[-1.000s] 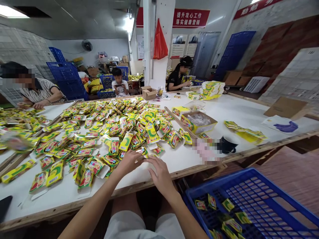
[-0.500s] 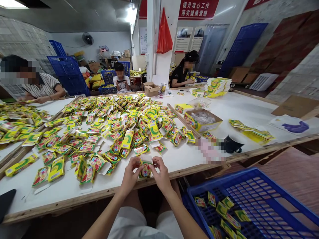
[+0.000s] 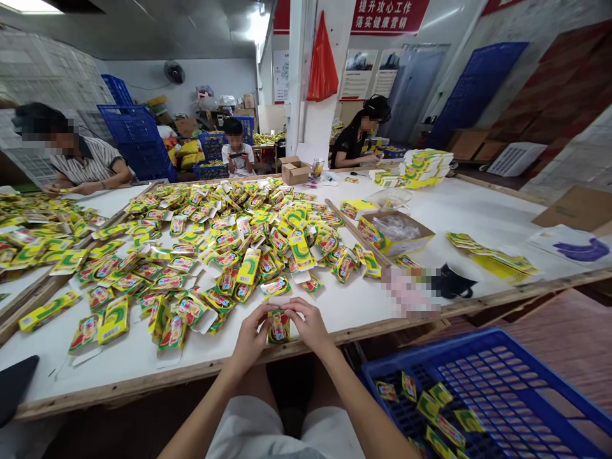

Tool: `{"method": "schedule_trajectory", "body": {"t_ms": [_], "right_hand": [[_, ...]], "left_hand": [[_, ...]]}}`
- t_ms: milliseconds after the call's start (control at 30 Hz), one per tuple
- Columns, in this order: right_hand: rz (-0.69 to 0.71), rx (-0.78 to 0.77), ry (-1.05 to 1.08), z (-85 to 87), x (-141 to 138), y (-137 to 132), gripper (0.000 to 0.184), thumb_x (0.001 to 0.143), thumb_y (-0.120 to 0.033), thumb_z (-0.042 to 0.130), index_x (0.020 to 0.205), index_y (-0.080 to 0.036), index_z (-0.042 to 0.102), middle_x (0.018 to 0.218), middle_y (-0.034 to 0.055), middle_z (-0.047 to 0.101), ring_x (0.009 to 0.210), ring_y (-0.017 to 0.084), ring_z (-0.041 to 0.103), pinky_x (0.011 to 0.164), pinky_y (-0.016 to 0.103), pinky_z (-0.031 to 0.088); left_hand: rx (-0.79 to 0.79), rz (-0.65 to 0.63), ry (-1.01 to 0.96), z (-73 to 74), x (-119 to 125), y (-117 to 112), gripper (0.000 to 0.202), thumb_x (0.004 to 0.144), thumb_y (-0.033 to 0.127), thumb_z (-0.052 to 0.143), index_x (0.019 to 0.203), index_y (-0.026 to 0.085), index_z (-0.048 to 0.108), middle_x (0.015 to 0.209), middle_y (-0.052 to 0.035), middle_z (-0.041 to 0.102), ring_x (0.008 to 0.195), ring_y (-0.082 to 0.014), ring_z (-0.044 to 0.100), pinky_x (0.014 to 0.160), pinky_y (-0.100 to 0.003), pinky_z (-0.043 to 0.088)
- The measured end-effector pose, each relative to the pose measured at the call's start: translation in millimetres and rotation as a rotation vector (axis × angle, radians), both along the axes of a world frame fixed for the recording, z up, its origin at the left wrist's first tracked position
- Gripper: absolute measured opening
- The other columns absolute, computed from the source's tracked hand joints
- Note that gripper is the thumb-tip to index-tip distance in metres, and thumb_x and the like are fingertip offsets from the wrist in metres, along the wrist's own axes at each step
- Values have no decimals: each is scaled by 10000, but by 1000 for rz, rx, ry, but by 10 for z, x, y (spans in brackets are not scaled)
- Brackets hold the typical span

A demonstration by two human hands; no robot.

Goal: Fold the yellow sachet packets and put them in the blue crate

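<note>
A small yellow, green and red printed carton (image 3: 278,328) stands at the near edge of the white table, between my hands. My left hand (image 3: 254,331) grips its left side, the fingers curled at the top. My right hand (image 3: 306,325) has its fingertips pinched on the carton's top end, close to the left fingers. The white top flap is mostly covered by my fingers. Just beyond lies another carton (image 3: 276,287), and a large heap of similar small cartons (image 3: 224,242) spreads over the table to the left.
A blue plastic crate (image 3: 478,382) with several cartons in it stands low at right. On the table's right are an open box of clear plastic (image 3: 396,233), flat stacked cartons (image 3: 492,255) and a black mug (image 3: 452,280). Co-workers (image 3: 90,162) sit around the table.
My right fingers have moved inward over the carton's top, and its white flap has gone from raised to mostly covered. The view has shifted slightly left.
</note>
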State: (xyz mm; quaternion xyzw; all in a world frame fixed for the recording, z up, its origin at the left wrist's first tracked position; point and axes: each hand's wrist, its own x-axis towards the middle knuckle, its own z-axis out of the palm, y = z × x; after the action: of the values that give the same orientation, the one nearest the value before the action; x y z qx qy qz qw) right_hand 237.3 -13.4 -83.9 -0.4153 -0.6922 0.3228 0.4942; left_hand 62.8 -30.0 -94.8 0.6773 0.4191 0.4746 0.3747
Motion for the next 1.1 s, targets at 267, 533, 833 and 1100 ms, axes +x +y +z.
{"method": "schedule_trajectory", "body": {"t_ms": [267, 533, 833, 1100], "right_hand": [[-29, 37, 67, -43, -81, -100, 164, 873, -203, 514, 967, -222, 647, 955, 50, 684, 916, 190, 637, 837, 335, 516], [-32, 6, 3, 55, -128, -104, 133, 869, -275, 570, 914, -199, 669, 903, 52, 696, 843, 187, 638, 774, 309, 517], [-36, -37, -35, 92, -105, -65, 130, 874, -249, 549, 878, -198, 668, 826, 22, 689, 758, 166, 621, 718, 283, 496], [-88, -3, 49, 18, -68, -281, 159, 882, -254, 520, 896, -212, 673, 907, 58, 687, 878, 198, 638, 787, 330, 526]], "left_hand": [[30, 15, -34, 25, 15, -30, 236, 888, 271, 519, 1085, 211, 636, 1171, -91, 643, 1131, -228, 583, 994, -398, 447], [-37, 121, -65, 101, 40, -54, 217, 864, 325, 577, 1009, 190, 667, 1021, -79, 703, 951, -217, 648, 862, -345, 505], [-14, 132, -70, 7, 20, -14, 215, 873, 333, 568, 987, 198, 688, 991, -68, 699, 941, -211, 640, 831, -328, 514], [94, 13, 57, 63, -76, -3, 230, 896, 303, 527, 1060, 226, 669, 1059, -90, 663, 999, -222, 610, 876, -371, 492]]}}
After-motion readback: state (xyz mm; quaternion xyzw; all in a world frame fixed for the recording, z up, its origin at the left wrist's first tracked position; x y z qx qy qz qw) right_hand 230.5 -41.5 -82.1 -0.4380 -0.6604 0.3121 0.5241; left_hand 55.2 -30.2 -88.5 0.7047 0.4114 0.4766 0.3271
